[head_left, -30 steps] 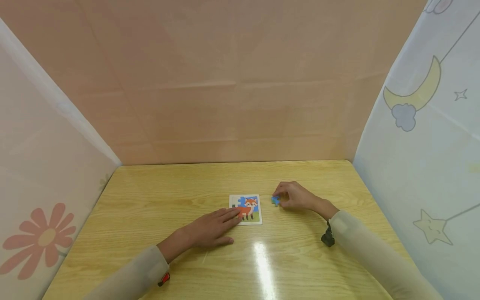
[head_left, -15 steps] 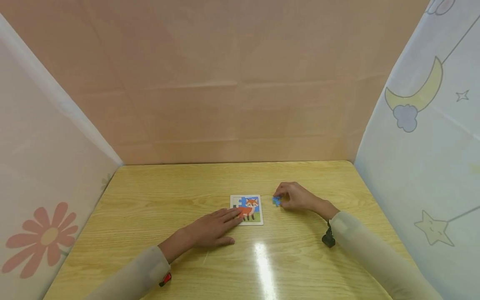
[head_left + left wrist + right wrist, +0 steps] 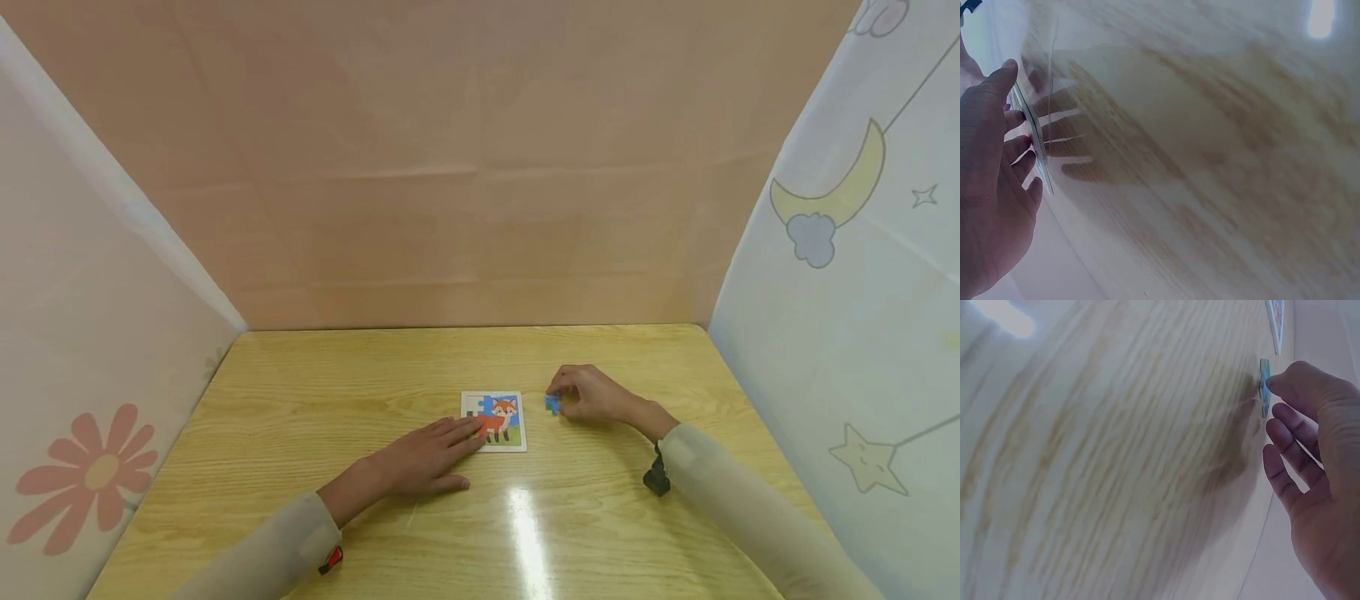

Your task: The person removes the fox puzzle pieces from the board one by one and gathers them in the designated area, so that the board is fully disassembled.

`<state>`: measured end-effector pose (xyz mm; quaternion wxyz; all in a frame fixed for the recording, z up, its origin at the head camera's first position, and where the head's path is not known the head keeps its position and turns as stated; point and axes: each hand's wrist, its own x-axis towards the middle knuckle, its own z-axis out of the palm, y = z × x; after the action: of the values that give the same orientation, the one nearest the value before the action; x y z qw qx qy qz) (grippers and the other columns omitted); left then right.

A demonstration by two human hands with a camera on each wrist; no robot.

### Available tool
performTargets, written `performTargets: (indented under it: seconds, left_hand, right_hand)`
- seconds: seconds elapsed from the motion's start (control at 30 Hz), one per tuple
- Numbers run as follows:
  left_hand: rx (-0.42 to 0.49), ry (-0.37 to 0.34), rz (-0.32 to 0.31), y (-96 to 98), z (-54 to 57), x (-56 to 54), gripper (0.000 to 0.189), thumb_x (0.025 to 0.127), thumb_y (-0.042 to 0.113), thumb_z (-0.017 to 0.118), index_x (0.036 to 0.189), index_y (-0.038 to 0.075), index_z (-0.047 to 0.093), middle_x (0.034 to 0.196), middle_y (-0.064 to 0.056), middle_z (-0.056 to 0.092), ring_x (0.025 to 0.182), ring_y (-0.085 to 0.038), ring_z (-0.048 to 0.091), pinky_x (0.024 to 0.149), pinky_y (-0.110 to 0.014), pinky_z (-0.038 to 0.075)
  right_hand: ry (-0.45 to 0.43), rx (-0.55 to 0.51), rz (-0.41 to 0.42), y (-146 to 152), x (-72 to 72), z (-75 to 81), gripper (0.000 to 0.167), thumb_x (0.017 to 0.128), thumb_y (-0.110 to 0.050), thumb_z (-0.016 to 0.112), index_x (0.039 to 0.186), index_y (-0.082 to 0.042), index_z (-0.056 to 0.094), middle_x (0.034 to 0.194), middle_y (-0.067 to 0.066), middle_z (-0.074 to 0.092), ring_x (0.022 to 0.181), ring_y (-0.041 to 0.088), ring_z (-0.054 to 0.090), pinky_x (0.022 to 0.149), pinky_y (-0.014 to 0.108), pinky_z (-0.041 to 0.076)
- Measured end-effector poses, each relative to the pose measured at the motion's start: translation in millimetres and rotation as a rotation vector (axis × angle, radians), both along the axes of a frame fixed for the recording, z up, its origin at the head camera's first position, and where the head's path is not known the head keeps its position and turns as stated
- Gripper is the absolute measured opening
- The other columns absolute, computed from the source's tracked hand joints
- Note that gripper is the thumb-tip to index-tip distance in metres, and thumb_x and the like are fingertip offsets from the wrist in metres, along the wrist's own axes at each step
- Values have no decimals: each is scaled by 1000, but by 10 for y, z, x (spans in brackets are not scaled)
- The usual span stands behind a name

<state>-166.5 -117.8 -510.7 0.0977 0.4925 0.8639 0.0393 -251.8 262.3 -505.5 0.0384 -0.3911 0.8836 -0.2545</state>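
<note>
A square fox jigsaw puzzle [image 3: 506, 425] with a white frame lies on the table, its upper left corner showing a pale gap. My left hand [image 3: 423, 458] rests on the puzzle's left side, fingers stretched out over part of the fox and hiding the lower left. To the right of the frame, my right hand [image 3: 596, 394] pinches a small blue and green puzzle piece [image 3: 552, 403] with thumb and fingertips. In the right wrist view that puzzle piece [image 3: 1264, 387] stays close to the tabletop under the thumb; whether it touches the wood I cannot tell.
The wood-grain table [image 3: 337, 367] carries a bright glare streak in front of the puzzle. A plain tan wall [image 3: 480, 233] stands behind it. Printed cloth walls with a flower [image 3: 97, 473] and a moon [image 3: 840, 179] flank the left and right sides.
The puzzle piece turns slightly in the right fingertips. Both hands otherwise keep their places, and the whole head view shifts only a little.
</note>
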Motion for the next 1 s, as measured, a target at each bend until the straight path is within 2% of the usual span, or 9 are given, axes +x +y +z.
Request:
performTargets:
  seconds: [0.17,0.4,0.57,0.77,1.0]
  left_hand:
    - [11,13,-9,-12,14,-4,73,113,50,45,170,11,22,178,-10,14,164,-24,16,132,-46,21]
    - [24,9,-5,-8,-1,-17,72,113,50,45,170,12,24,178,-10,15,163,-28,19,131,-47,24]
    - [5,7,-5,11,-1,-16,72,113,51,44,170,12,22,178,-10,14,163,-26,18,131,-44,23]
    - [10,35,-25,22,-22,-15,73,113,53,41,170,10,23,178,-11,14,163,-25,17,131,-43,24]
    - [11,0,-23,29,-20,6,75,113,52,41,170,9,21,178,-14,11,163,-29,16,130,-46,25]
  right_hand:
    - [-19,-11,-8,-43,-2,40,29,87,-4,82,116,-4,79,113,2,74,104,20,72,93,43,62]
    - [2,-44,43,-174,-47,83,29,88,-1,82,116,0,78,111,10,75,96,23,72,82,38,63]
    - [-35,-53,55,-315,-54,118,27,89,-1,80,116,2,78,111,14,75,96,27,71,83,40,64]
    - [-65,-64,72,-479,-53,128,27,90,-2,81,117,1,78,112,12,75,97,26,71,84,41,63]
    - [-103,-58,98,-665,-75,108,28,92,-6,82,119,-1,78,113,9,75,99,23,71,87,41,62]
